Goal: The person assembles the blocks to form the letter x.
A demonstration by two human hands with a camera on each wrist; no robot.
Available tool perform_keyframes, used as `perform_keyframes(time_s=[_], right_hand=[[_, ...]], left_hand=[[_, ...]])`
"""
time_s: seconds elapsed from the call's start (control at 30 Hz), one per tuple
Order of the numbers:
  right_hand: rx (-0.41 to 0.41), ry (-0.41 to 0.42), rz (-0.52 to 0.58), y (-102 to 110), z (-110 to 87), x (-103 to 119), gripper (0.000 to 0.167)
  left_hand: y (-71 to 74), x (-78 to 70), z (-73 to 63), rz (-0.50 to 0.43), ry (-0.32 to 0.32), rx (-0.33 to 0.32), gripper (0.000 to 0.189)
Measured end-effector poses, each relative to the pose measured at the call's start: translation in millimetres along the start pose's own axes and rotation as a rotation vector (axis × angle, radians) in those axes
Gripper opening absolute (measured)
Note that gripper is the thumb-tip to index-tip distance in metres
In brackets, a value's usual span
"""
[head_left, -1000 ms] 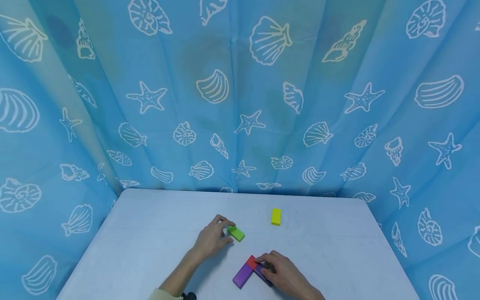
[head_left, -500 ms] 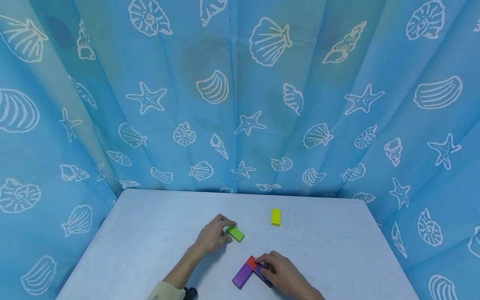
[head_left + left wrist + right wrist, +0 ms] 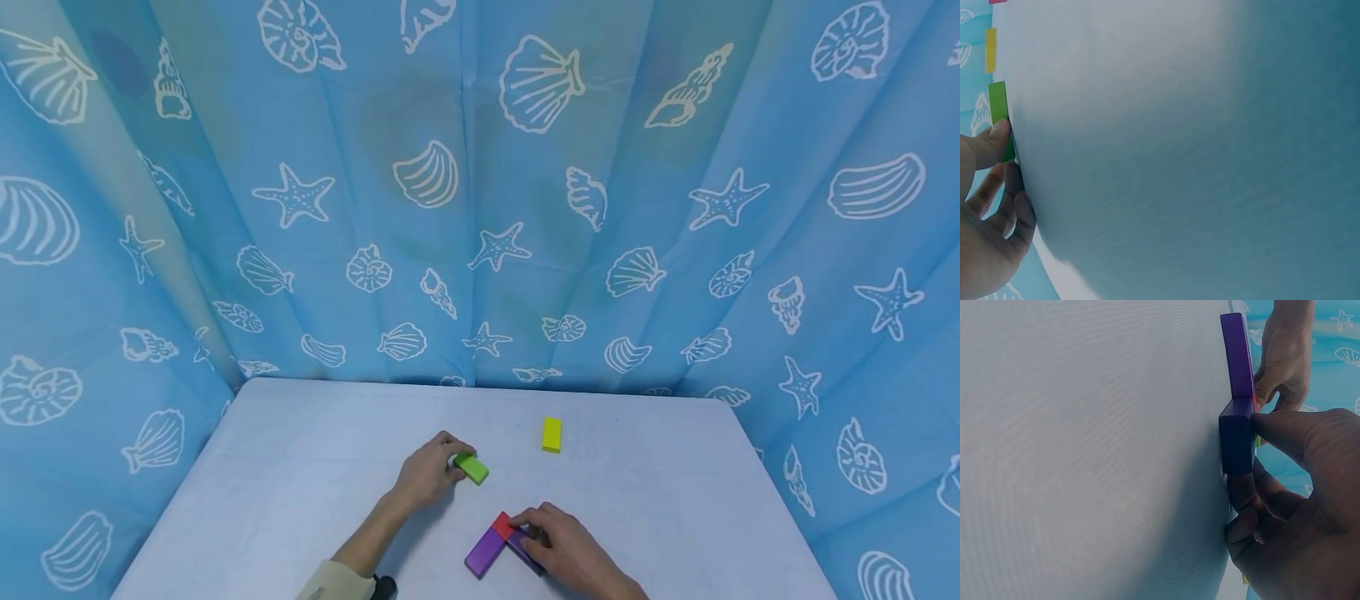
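On the white table in the head view, my left hand (image 3: 426,477) pinches a green block (image 3: 472,469) at its left end. The left wrist view has the thumb against this green block (image 3: 998,100). My right hand (image 3: 573,550) holds a dark purple block (image 3: 527,557) between thumb and fingers, its index fingertip by a red block (image 3: 502,524). A lighter purple block (image 3: 485,552) slants down left from the red one, so the three form an angled corner. In the right wrist view the dark block (image 3: 1236,445) touches the purple block (image 3: 1237,356); the red one is mostly hidden.
A yellow block (image 3: 552,435) lies farther back, right of the green one. Blue curtains (image 3: 465,208) with white shell prints stand behind the table (image 3: 315,417) and along both sides. A dark strap (image 3: 385,587) shows by the left sleeve.
My left thumb and fingers have closed in on the green block, and the left forearm has shifted slightly right. The right hand and the blocks have stayed in place.
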State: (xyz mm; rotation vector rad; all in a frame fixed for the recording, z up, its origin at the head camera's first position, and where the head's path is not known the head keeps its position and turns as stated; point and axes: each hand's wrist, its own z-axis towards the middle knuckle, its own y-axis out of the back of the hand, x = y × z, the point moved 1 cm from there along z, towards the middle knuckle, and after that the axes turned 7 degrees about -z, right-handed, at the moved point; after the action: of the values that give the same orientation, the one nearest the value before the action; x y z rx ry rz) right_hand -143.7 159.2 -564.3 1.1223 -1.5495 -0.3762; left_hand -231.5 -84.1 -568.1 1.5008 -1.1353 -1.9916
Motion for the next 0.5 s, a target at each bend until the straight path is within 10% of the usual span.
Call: perform_keyframes(time_s=[0.5], right_hand=[[0.015,-0.003,0.007,0.6,0.5,0.4,0.029]], left_hand=[[-3.7,1.5,1.1,0.010,0.011,-0.008,0.030]])
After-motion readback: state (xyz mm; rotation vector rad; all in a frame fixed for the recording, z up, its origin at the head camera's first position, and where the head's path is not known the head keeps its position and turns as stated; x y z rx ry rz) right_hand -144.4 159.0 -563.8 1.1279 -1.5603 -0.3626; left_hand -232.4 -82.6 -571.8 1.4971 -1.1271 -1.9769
